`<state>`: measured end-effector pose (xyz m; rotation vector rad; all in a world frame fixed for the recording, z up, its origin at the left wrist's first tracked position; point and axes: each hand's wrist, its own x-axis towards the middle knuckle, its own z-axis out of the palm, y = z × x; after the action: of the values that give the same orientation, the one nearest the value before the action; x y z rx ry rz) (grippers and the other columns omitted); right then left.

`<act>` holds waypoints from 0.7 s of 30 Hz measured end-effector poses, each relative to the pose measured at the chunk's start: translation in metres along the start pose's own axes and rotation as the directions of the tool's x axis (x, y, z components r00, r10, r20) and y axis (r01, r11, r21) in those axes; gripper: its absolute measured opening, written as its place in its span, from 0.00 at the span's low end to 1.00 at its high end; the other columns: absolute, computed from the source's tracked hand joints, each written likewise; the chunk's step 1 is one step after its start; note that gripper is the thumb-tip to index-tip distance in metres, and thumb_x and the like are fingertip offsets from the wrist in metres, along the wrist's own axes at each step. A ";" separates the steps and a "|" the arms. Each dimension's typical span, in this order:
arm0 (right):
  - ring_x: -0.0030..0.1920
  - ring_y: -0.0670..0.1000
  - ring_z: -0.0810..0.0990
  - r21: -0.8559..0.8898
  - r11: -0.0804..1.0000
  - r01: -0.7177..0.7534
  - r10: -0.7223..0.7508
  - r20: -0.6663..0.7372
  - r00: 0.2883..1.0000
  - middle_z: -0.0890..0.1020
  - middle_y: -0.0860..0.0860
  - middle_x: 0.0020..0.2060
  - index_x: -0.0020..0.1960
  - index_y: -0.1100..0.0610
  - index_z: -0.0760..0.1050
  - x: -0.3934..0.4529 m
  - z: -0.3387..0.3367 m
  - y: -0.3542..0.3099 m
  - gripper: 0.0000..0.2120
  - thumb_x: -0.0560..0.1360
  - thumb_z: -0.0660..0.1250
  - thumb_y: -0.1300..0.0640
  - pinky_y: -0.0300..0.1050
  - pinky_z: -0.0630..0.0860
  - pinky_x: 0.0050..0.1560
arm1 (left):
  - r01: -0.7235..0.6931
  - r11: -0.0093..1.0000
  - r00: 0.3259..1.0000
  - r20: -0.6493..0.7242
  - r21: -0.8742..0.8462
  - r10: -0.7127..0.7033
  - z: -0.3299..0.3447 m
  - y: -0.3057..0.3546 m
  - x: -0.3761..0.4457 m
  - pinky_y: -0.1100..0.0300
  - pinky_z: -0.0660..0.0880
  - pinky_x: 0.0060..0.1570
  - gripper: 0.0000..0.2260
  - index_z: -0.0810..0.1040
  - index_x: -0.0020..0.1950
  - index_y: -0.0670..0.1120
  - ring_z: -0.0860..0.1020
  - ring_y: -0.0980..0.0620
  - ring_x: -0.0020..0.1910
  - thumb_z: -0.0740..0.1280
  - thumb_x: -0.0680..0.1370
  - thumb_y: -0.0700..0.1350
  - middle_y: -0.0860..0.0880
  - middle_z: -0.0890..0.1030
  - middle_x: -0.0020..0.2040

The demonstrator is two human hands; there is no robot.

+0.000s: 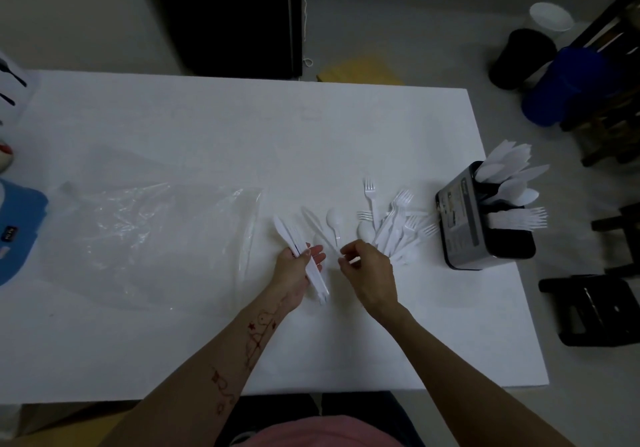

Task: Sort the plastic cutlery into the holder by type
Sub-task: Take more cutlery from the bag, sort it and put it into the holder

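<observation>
Cutlery half sorted on a white surface (207, 128), seen from my head camera. At far left sits a blue object (17, 225), cut off by the frame edge, and beside it lies a crumpled clear plastic bag (145, 225). Left of centre, my left hand (294, 273) holds a bundle of white knives (301, 256), thumb curled over the handles and fingers under them. Just right of that, a loose knife (313, 221) and a spoon (334, 223) lie on the surface. My right hand (369, 273) has its fingertips drawn together at a handle end there; which piece it pinches I cannot tell. Further right a heap of forks (394, 225) fans out, touching the foot of the black holder (464, 225) at the right edge, where knives, spoons and forks already stand in separate compartments. I judge these pieces very light, thin, smooth and somewhat springy, so they will slide and flick easily. Best taken by the handle, bundled flat and aligned, without squeezing the tines.
</observation>
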<state>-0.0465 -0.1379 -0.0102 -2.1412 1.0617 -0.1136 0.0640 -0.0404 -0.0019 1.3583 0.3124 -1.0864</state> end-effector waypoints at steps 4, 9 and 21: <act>0.38 0.43 0.79 0.029 0.994 0.107 -0.109 0.069 0.992 0.83 0.49 0.46 0.51 0.55 0.80 -0.004 0.002 -0.002 0.06 0.75 0.72 0.56 0.41 0.81 0.46 | 0.020 1.000 1.000 0.010 -0.024 -0.019 -0.002 -0.001 0.001 0.48 0.76 0.55 0.13 0.68 0.66 0.35 0.78 0.43 0.54 0.56 0.82 0.35 0.40 0.79 0.56; 0.38 0.46 0.79 0.107 0.977 0.185 -0.193 0.062 0.979 0.83 0.51 0.42 0.47 0.58 0.83 -0.010 -0.001 0.001 0.04 0.73 0.75 0.58 0.35 0.76 0.41 | 0.030 0.997 0.999 0.039 -0.071 -0.028 -0.002 -0.001 -0.002 0.49 0.75 0.54 0.15 0.66 0.69 0.33 0.77 0.43 0.57 0.56 0.82 0.35 0.37 0.76 0.62; 0.44 0.61 0.77 -0.301 0.940 0.160 -0.148 0.063 0.987 0.77 0.62 0.47 0.55 0.67 0.75 0.001 0.030 0.015 0.11 0.73 0.64 0.71 0.44 0.71 0.42 | -0.031 0.999 0.996 -0.088 -0.030 0.028 -0.014 -0.002 0.001 0.49 0.73 0.57 0.14 0.67 0.66 0.36 0.77 0.43 0.53 0.59 0.80 0.34 0.41 0.77 0.55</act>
<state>-0.0440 -0.1268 -0.0419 -2.4952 0.9352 0.0214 0.0687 -0.0280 -0.0071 1.3811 0.3706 -0.9954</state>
